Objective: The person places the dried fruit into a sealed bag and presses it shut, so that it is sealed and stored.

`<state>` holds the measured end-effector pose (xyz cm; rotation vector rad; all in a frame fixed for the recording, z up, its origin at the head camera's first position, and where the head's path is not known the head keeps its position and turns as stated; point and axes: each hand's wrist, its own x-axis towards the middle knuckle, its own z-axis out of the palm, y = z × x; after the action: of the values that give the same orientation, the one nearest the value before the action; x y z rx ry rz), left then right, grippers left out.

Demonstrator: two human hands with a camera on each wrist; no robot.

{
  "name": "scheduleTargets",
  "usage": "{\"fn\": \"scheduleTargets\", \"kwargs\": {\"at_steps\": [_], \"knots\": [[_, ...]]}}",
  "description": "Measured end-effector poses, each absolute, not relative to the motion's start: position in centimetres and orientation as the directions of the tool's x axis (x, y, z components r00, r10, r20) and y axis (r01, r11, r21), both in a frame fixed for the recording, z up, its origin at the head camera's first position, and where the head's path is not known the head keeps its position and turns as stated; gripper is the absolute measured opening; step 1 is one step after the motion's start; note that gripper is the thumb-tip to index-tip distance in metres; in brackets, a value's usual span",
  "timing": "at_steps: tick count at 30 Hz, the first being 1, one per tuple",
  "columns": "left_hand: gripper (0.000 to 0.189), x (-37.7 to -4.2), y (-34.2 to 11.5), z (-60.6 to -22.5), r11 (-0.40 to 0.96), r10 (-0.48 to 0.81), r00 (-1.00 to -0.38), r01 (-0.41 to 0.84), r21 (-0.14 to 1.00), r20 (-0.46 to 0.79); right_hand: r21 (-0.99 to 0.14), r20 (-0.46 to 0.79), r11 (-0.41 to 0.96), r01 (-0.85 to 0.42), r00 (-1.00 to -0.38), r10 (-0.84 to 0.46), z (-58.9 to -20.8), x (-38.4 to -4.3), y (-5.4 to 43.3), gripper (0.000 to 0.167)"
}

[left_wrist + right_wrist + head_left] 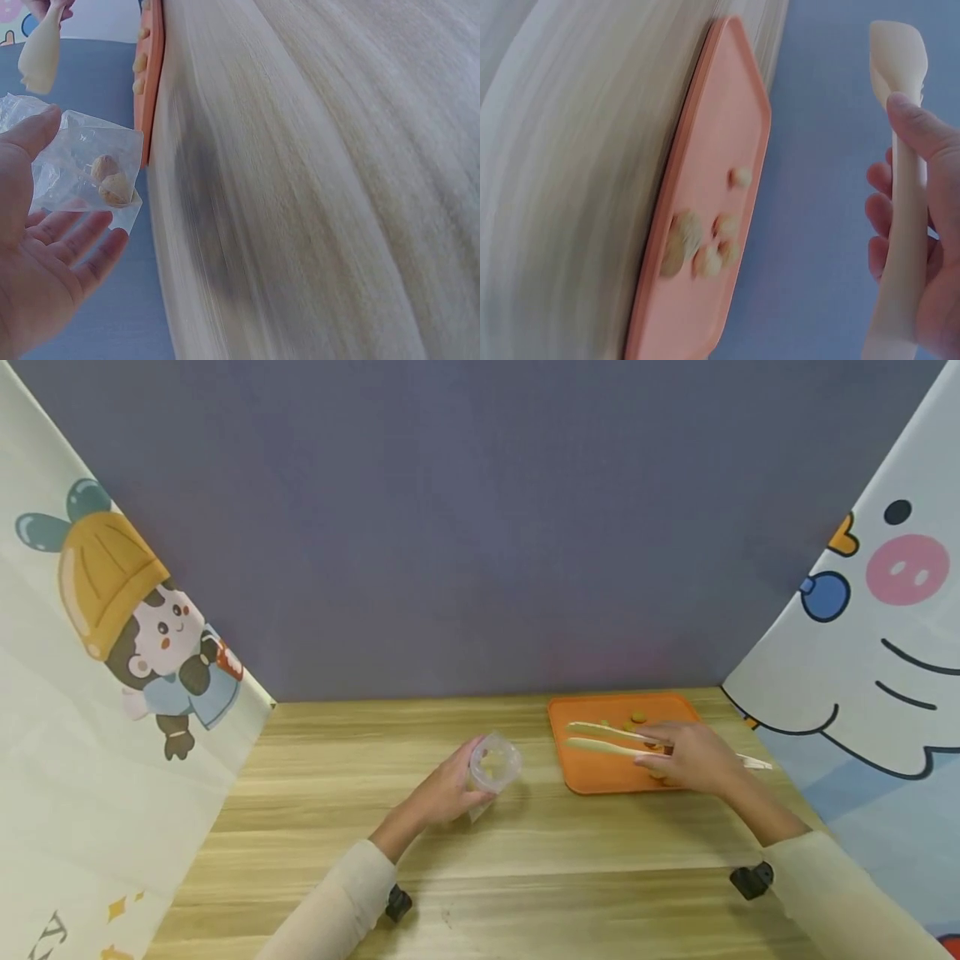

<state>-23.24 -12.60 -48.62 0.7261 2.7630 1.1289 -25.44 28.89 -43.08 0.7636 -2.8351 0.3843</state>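
Observation:
My left hand (447, 787) holds a clear plastic bag (67, 161) with its mouth turned up. Two round tan pieces (114, 189), like small cookies or nuts, lie at the bag's bottom. Thumb and fingers lie on either side of the bag. In my right hand (697, 758) is a pair of cream-coloured tongs (611, 747), gripped midway with the thumb along one arm. The tong tips point left over the orange tray (592, 775), apart from each other with nothing between them. Several round tan pieces (707, 261) sit on the tray.
The tray is at the back right of the wood-grain table (337, 777), near a grey back wall (480, 527). Printed white panels stand at the left and right sides. Black wrist cameras (752, 881) are strapped at both sleeves.

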Motion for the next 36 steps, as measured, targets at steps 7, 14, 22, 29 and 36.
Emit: {"fn": "scheduleTargets", "kwargs": {"at_steps": [7,14,22,29,36], "knots": [[0.092,-22.8,-12.8,-48.7,0.619,0.45,-0.884,0.411,0.67,0.127,-0.205,0.246,0.851,-0.483,-0.867,-0.433,-43.7,-24.9,31.7,0.048],[0.092,-22.6,-13.0,-49.0,0.621,0.446,-0.885,0.412,0.667,0.131,-0.19,0.269,0.862,-0.471,-0.869,-0.415,-44.1,-24.5,33.7,0.047],[0.091,-22.8,-12.8,-48.9,0.617,0.46,-0.876,0.435,0.655,0.148,-0.144,0.274,0.882,-0.449,-0.874,-0.401,-44.6,-24.3,35.9,0.048],[0.092,-23.0,-12.7,-48.7,0.625,0.453,-0.881,0.425,0.655,0.138,-0.096,0.271,0.892,-0.441,-0.874,-0.403,-45.0,-24.1,37.7,0.048],[0.092,-23.1,-12.6,-48.9,0.61,0.453,-0.879,0.426,0.667,0.148,-0.111,0.206,0.908,-0.405,-0.903,-0.378,-45.5,-23.9,39.1,0.05]]}}
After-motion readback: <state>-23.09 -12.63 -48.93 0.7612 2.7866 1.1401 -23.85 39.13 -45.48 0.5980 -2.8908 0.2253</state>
